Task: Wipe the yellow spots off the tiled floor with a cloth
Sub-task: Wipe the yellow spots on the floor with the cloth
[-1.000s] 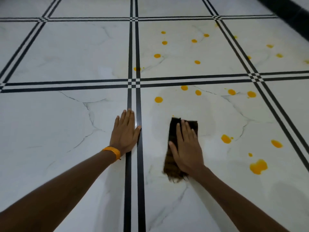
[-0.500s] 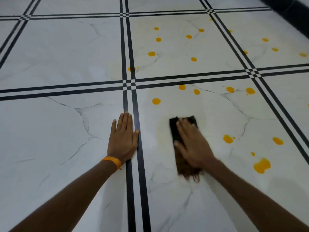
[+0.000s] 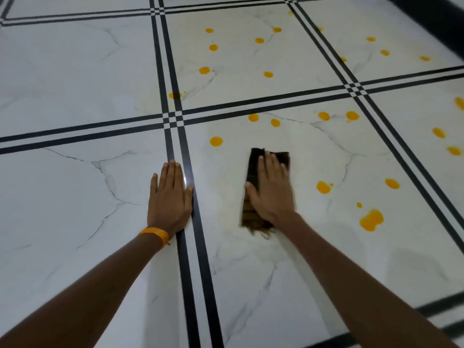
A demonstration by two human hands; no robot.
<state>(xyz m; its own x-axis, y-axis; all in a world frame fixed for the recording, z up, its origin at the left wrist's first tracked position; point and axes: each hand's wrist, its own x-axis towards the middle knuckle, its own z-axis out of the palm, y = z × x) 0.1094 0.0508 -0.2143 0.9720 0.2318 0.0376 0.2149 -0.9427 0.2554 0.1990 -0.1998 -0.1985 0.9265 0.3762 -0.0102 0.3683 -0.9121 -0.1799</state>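
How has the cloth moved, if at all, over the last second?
Yes: the cloth slid forward, its far edge now closer to the round yellow spot ahead-left of it.

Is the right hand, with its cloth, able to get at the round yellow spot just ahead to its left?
Probably yes. The right hand lies flat on the cloth, and the yellow spot sits close ahead with only bare tile between them.

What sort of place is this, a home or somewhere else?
Probably an indoor room, perhaps a home: glossy white marble-look floor tiles with black double border lines, and a dark band, maybe skirting, at the far right.
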